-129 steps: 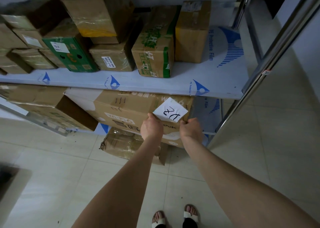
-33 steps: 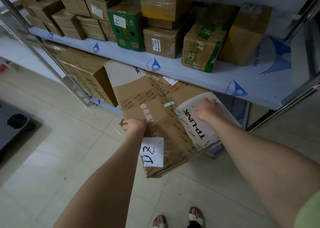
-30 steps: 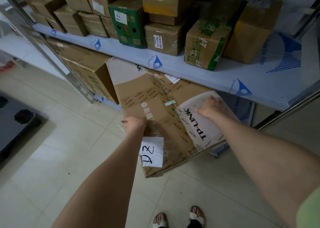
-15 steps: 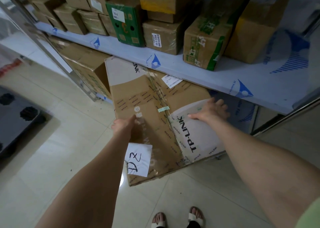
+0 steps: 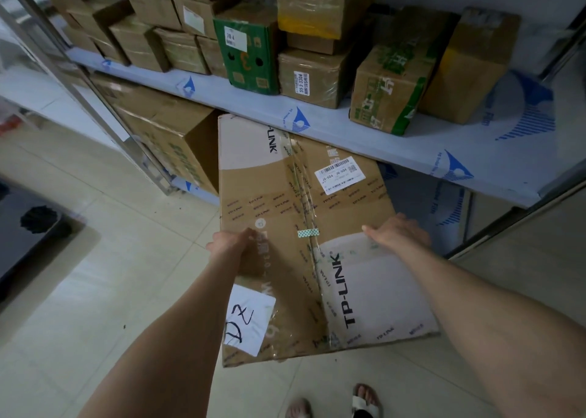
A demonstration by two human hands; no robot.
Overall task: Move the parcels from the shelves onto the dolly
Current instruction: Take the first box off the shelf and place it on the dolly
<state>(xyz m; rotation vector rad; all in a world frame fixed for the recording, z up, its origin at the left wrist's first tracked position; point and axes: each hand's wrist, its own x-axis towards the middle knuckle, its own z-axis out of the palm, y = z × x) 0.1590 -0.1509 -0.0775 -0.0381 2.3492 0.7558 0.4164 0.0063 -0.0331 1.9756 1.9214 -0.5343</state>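
A large flat TP-LINK cardboard box [image 5: 279,195] with a white "D2" note sticks out of the lower shelf, tilted down toward me. Its far end is still under the middle shelf [image 5: 412,151]. My left hand [image 5: 230,243] grips the box's left edge. My right hand [image 5: 396,233] holds its right edge, thumb on top. The dark dolly [image 5: 19,259] lies on the floor at the far left. Several more parcels stand on the middle shelf, among them a green box [image 5: 250,56].
A big brown carton [image 5: 165,125] sits on the lower shelf left of the held box. A metal shelf post [image 5: 95,100] stands between it and the dolly, and another post [image 5: 507,221] rises on the right. Pale floor tiles [image 5: 111,290] spread below; my sandalled feet [image 5: 333,401] are at the bottom.
The TP-LINK box has slid further out of the lower shelf toward me, baring its shipping label. My right hand moved from the box's top to its right edge.
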